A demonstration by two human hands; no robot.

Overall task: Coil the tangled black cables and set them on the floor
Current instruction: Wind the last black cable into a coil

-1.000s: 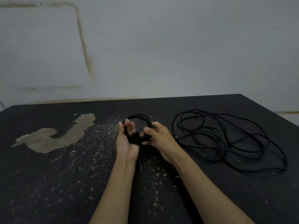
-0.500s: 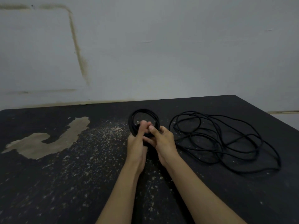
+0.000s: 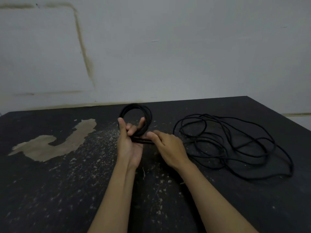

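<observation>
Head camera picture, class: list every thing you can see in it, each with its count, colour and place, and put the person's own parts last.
Coiled cable: one, black, upright ring held above the floor's middle.
Tangled cable: one loose pile, black, flat on the floor at right.
Floor: one, black, speckled with pale chips.
Bare patch: one, tan, on the floor at left.
Wall: one, white-grey, stained, behind.
Left hand: one, grips the coil's bottom.
Right hand: one, pinches a cable strand beside the coil.

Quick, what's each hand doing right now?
Left hand: holding the small round coil of black cable upright.
Right hand: pinching that cable's loose end.
</observation>
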